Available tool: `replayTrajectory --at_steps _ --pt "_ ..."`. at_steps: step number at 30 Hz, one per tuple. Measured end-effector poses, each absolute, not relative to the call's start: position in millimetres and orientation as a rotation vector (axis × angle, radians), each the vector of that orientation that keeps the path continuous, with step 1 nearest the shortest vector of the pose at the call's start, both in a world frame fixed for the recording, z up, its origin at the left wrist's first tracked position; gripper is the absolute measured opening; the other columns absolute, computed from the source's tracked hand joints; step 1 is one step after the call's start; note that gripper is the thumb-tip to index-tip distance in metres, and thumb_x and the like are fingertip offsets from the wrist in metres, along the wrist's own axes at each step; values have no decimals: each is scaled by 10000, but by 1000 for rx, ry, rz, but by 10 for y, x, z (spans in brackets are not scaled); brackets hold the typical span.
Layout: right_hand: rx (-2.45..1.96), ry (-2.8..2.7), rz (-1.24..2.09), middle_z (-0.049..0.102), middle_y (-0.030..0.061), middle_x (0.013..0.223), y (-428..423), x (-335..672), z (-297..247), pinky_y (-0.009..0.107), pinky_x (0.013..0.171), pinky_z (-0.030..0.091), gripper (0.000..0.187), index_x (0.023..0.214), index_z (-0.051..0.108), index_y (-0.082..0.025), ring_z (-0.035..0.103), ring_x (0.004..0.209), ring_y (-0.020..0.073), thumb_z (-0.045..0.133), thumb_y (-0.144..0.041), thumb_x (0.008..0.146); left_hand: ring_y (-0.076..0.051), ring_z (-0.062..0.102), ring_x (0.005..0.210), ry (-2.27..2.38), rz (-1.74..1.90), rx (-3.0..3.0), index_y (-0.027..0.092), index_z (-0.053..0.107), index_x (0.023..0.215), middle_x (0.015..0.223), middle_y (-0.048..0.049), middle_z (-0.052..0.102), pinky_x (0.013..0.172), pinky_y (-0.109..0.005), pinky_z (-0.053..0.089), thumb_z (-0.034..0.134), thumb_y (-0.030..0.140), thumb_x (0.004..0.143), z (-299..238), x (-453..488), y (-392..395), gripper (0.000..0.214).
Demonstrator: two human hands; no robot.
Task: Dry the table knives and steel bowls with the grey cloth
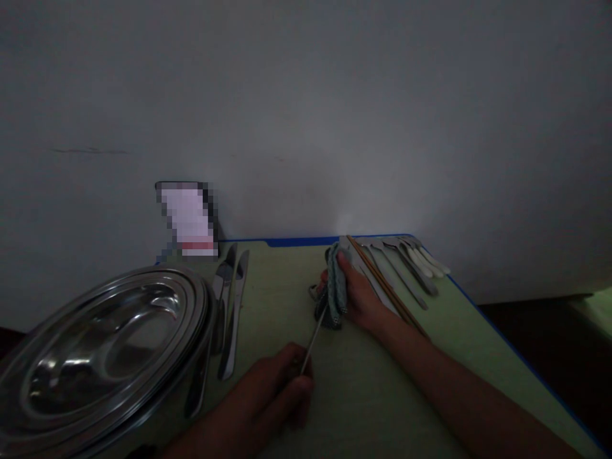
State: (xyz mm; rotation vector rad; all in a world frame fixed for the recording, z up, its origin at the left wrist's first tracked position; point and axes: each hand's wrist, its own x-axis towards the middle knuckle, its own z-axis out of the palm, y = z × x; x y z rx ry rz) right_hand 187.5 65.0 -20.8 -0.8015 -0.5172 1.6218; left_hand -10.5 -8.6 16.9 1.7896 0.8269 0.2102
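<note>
Over the green tabletop (282,287), mid-scene, our left grip (282,386) holds a thin utensil (313,341), its far end hidden by the grey-green cloth (338,284) our right grip (358,290) pinches; plates (119,344) sit left, chopsticks (382,280) right.

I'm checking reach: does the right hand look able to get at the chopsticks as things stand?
Probably not yet: the right hand is holding the cloth, though the chopsticks lie close beside it.

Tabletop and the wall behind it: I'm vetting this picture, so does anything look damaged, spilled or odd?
The wall has a dark, scratch-like streak at left, above the metal dishes, marring a mostly plain surface. The phone is pixelated, so its condition is unclear. No spill shows on the tabletop.
</note>
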Motion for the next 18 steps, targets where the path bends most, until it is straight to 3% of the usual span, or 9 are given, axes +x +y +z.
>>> replayTrajectory --at_steps 6,12,15,18 --pt "-887 -583 1642 627 4 567 637 1846 -184 259 497 484 308 737 595 -167 573 495 140 626 -473 761 -114 488 630 866 199 1773 201 437 797 684 40 505 609 -209 394 340 428 936 170 -90 -84 284" --pt "-821 -496 1728 636 33 577 640 1879 -164 284 514 504 473 713 597 -166 599 508 155 432 -592 835 -117 458 618 946 153 1845 194 472 785 678 46 472 542 -209 354 453 409 866 155 -73 -88 231" --pt "-760 -377 1727 634 32 579 645 1899 -132 306 557 522 536 674 588 -177 606 529 159 337 -613 859 -128 495 642 962 118 1900 186 511 789 703 28 528 569 -218 373 475 390 848 157 -99 -99 216" --pt "-761 -303 1716 647 28 603 643 1896 -89 337 613 541 486 685 588 -189 629 586 175 366 -583 863 -145 548 708 919 123 1918 189 526 716 689 9 582 673 -228 407 401 391 888 175 -136 -123 293"
